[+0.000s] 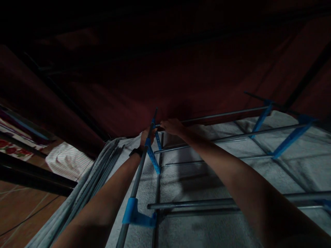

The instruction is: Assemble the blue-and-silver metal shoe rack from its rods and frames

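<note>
At the far end of a long grey metal pole (pixel 137 181), my left hand (pixel 143 138) is closed around it, close to a blue plastic bracket (pixel 157 137). A dark band circles the left wrist. My right hand (pixel 172 126) grips the left end of a grey metal rod (pixel 222 113), close beside that bracket. Dim light hides the fingertips and whether the rod end sits inside the bracket. Nearer to me, another blue bracket (pixel 153 158) and a larger blue connector (pixel 137 215) join the pole to a second parallel pole.
Several loose rods, including a thick tube (pixel 193 204), cross the pale blanket (pixel 201 187) below my arms. More blue brackets (pixel 292 137) stand at the right. A dark red curtain (pixel 181 79) hangs behind. Tiled floor (pixel 23 210) and a striped cloth (pixel 68 160) lie left.
</note>
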